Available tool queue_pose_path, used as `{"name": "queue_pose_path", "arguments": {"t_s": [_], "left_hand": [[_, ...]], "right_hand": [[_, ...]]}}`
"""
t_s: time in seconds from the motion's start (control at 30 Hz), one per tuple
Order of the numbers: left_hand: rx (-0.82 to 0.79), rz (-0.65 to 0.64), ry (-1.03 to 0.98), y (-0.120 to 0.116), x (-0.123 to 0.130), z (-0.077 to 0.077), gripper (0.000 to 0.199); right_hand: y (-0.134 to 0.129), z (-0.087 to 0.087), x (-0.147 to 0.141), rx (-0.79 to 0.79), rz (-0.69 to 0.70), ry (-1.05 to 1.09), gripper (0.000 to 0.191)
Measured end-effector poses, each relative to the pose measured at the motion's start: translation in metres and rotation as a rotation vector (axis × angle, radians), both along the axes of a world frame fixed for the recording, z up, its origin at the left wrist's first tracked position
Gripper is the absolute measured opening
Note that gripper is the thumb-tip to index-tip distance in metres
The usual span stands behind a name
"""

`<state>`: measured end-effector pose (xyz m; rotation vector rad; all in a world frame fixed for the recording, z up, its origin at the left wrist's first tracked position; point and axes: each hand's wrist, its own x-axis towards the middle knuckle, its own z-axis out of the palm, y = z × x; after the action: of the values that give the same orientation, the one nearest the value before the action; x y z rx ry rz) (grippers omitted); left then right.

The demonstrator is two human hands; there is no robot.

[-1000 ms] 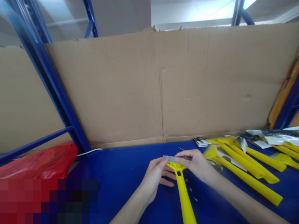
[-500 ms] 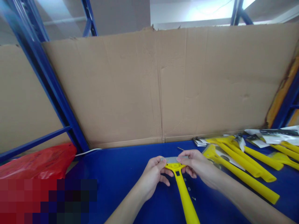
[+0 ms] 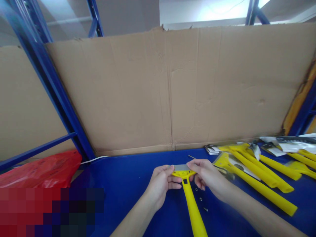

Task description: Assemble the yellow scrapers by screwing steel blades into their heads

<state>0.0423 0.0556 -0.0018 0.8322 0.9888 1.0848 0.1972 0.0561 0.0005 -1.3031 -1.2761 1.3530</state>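
Observation:
A yellow scraper (image 3: 192, 205) lies between my hands with its handle toward me. Its grey metal blade (image 3: 180, 168) sits across the wide yellow head. My left hand (image 3: 160, 184) pinches the left end of blade and head, thumb on top and fingers curled below. At the opposite end, my right hand (image 3: 203, 174) grips the blade and head between thumb and fingers. Just right of the handle lie two small nuts (image 3: 200, 199) and a screw (image 3: 205, 209). Beyond my right hand rests a thin metal piece (image 3: 191, 157), too small to name.
Several yellow scrapers (image 3: 261, 184) are piled on the right of the blue table (image 3: 123, 184), with plastic packages (image 3: 296, 144) behind them. A red plastic bag (image 3: 49, 169) sits at left. Cardboard (image 3: 133, 95) walls off the back, beside a blue metal post (image 3: 66, 108).
The scraper's handle has swung slightly left. The fingers of my left hand have curled in closer under the head, and my right thumb has shifted slightly on the blade's end.

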Motion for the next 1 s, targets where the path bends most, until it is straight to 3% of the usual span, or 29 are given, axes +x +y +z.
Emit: {"name": "queue_pose_path", "arguments": {"t_s": [0.2, 0.7, 1.0], "left_hand": [[0.003, -0.006, 0.023, 0.0005, 0.0002, -0.0016, 0.014], [-0.022, 0.019, -0.036, 0.0031, -0.0070, -0.0015, 0.010], [0.000, 0.089, 0.029, 0.0059, -0.0084, -0.0008, 0.007]], "right_hand": [[-0.0026, 0.0039, 0.0018, -0.090, 0.017, 0.034, 0.019], [0.0012, 0.0053, 0.0075, -0.041, -0.028, 0.064, 0.020], [-0.0010, 0.0067, 0.0071, -0.060, 0.006, -0.079, 0.024]]}}
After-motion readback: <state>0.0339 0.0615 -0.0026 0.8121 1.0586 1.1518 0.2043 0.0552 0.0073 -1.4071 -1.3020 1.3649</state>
